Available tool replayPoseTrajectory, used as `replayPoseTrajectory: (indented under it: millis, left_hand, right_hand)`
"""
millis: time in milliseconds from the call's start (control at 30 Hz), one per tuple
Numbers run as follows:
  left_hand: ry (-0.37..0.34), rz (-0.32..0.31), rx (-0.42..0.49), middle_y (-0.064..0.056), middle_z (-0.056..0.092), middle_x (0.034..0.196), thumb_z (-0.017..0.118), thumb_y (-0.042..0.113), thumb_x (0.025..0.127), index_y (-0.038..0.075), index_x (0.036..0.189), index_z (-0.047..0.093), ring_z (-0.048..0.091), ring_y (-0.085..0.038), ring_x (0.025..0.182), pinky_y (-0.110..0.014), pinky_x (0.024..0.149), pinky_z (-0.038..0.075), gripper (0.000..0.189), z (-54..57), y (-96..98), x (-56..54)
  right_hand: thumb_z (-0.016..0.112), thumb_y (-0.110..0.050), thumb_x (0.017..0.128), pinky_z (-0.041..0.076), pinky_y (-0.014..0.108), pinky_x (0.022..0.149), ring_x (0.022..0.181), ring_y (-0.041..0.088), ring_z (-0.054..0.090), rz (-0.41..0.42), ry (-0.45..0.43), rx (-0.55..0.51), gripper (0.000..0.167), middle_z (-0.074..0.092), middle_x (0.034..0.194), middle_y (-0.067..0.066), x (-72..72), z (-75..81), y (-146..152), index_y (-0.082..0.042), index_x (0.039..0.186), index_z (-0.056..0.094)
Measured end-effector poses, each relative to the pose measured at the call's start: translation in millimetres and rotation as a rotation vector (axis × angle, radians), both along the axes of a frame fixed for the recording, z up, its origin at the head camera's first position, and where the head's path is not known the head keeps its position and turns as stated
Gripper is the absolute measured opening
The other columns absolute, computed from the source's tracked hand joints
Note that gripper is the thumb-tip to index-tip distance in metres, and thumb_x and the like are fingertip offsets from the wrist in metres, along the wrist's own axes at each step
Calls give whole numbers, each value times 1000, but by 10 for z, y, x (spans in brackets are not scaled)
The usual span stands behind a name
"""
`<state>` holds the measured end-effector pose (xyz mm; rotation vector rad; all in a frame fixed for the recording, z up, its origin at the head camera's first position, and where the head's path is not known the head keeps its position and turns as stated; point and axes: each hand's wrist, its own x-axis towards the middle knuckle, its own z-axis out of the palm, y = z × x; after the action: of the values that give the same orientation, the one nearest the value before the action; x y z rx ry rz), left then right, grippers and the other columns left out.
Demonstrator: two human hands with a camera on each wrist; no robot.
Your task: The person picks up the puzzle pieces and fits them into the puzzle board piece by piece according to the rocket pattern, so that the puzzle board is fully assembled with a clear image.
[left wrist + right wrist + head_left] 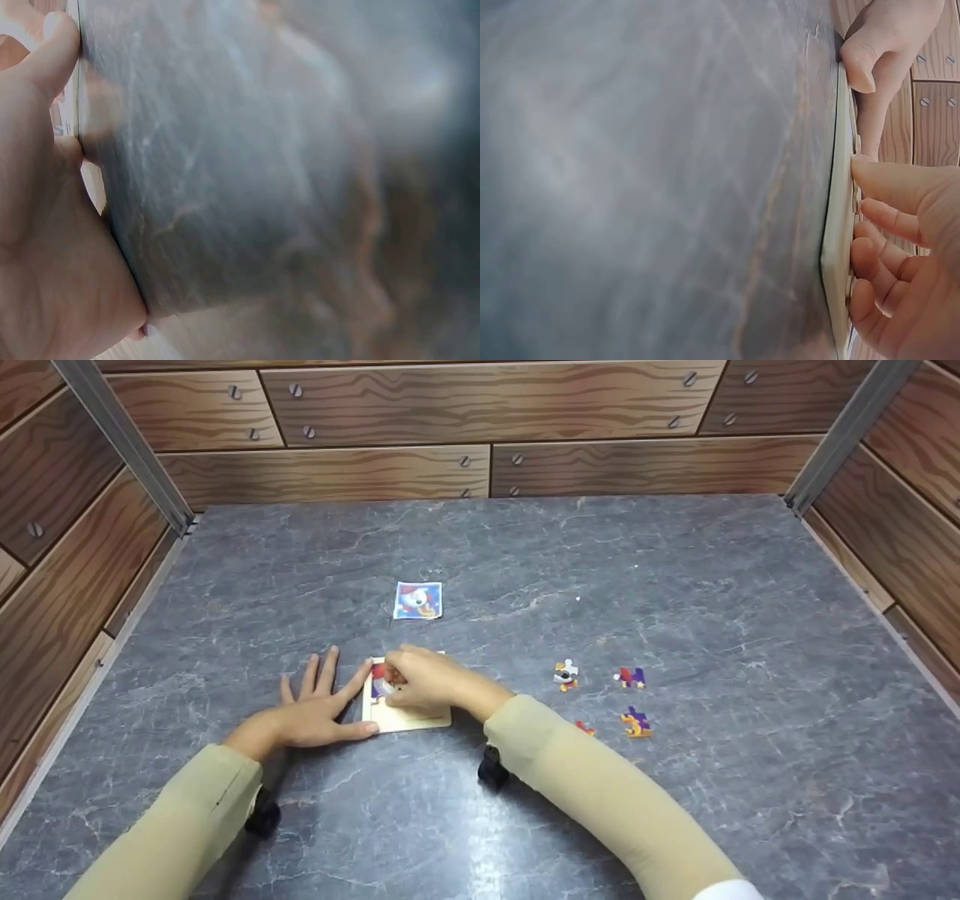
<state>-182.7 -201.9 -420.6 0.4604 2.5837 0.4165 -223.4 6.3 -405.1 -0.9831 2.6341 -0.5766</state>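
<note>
A small cream-coloured puzzle tray lies on the tabletop, with colourful pieces fitted along its left part. My left hand lies flat with spread fingers; its index fingertip and thumb touch the tray's left edge. Over the tray, my right hand has thumb and bent fingers down on a puzzle piece, mostly hidden under the hand. Seen low in the right wrist view, the right thumb and curled fingertips meet pieces on top of the tray.
Several loose puzzle pieces lie to the right, among them a white-and-orange one, a red-and-purple one and a purple-and-orange one. Behind the tray is a square picture card. Wood-patterned walls enclose the grey table.
</note>
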Motion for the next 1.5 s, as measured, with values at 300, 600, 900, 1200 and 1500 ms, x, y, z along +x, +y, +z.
replayPoseTrajectory:
  millis: [300,600,900,1200,1500]
  left_hand:
    - [27,-1,10,-22,-29,146,42,73,82,29,150,-5,-27,-44,130,-72,88,-19,94,13,-1,12]
    - [21,0,0,-22,-29,146,42,73,82,28,150,-5,-28,-44,130,-72,88,-19,94,21,-5,17]
    - [21,-7,12,-23,-29,146,42,72,83,27,150,-5,-27,-45,130,-72,88,-18,94,45,8,27]
    - [25,-6,5,-23,-29,146,42,73,82,27,150,-5,-27,-45,130,-71,88,-19,95,25,11,18]
    - [10,-1,-1,-23,-29,146,42,73,82,27,150,-6,-28,-45,130,-72,88,-19,95,23,7,19]
  right_hand:
    - [71,-28,82,45,31,72,83,13,51,37,13,-7,39,52,95,-1,-6,-2,16,-21,119,62]
    - [71,-28,82,41,26,65,78,12,48,74,9,4,34,50,89,-1,-11,9,16,-23,116,68]
    - [68,-20,86,46,25,75,88,15,57,165,-13,-111,33,61,100,7,-23,94,108,-12,119,65]
    - [66,-18,88,47,25,71,81,16,58,214,3,-202,30,65,95,7,24,174,247,-7,116,65]
    - [65,-17,88,47,24,72,79,14,58,187,-30,-193,31,66,92,5,44,229,488,-5,116,65]
